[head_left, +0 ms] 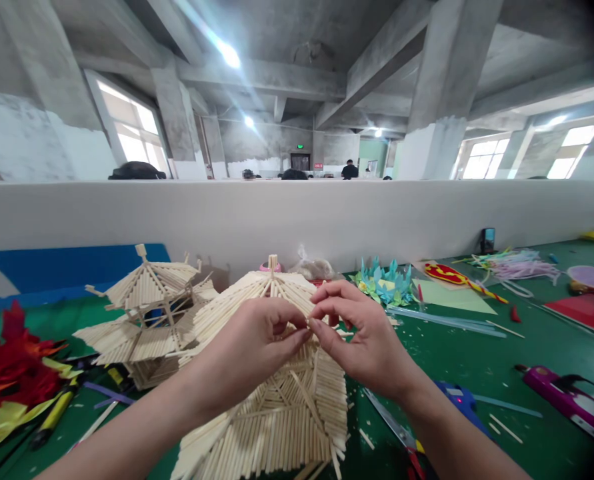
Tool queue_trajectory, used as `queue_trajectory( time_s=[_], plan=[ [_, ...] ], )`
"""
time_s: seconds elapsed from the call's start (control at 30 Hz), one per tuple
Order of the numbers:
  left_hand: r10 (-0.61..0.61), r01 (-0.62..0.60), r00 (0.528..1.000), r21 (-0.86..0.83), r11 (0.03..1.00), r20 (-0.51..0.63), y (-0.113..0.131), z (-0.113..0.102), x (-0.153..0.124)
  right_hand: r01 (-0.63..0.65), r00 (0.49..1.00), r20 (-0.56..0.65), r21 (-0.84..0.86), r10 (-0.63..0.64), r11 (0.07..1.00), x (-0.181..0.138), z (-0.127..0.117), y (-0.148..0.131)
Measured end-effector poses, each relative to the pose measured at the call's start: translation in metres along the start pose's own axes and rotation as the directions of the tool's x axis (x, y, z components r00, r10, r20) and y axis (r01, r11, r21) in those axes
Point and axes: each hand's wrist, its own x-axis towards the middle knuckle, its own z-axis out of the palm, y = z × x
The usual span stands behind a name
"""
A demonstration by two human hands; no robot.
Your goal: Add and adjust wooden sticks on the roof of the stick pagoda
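Note:
My left hand (259,340) and my right hand (359,333) meet over a pagoda-like model (261,443) built of pale wooden sticks. Thumbs and forefingers of both hands are pinched together, their tips almost touching. Whatever lies between them is too small to make out. Below my hands spreads the model's lower tier of sticks laid side by side, while its peaked roof shows behind them. To the left stands a second stick pavilion (149,287) with a tiered roof. Scissors (391,420) lie by my right forearm, which partly hides a blue tool (459,400).
A white partition (297,220) runs behind the green table (477,353). Red fabric-like petals (17,373) lie at left. Turquoise folded pieces (384,280), clear glue sticks (447,320), a purple-and-white device (571,400) and loose sticks (507,428) lie at right. A person (349,171) is far off.

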Motion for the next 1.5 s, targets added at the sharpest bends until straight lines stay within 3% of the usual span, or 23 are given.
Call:
queue_trajectory(
  time_s=[0.17,0.47,1.5],
  plan=[
    [-0.060,0.058,0.998,-0.105,0.993,-0.007,-0.001,0.001,0.000,-0.017,1.000,0.017,0.013,0.017,1.000,0.002,0.001,0.001],
    [-0.049,0.045,0.999,-0.180,0.983,-0.021,-0.004,0.006,-0.001,-0.105,0.994,0.040,0.142,0.100,0.984,0.001,0.007,0.008],
    [-0.040,0.023,0.996,-0.216,0.976,-0.075,-0.010,0.011,-0.002,-0.308,0.949,0.206,0.440,0.240,0.843,0.001,0.013,0.014]
  ],
)
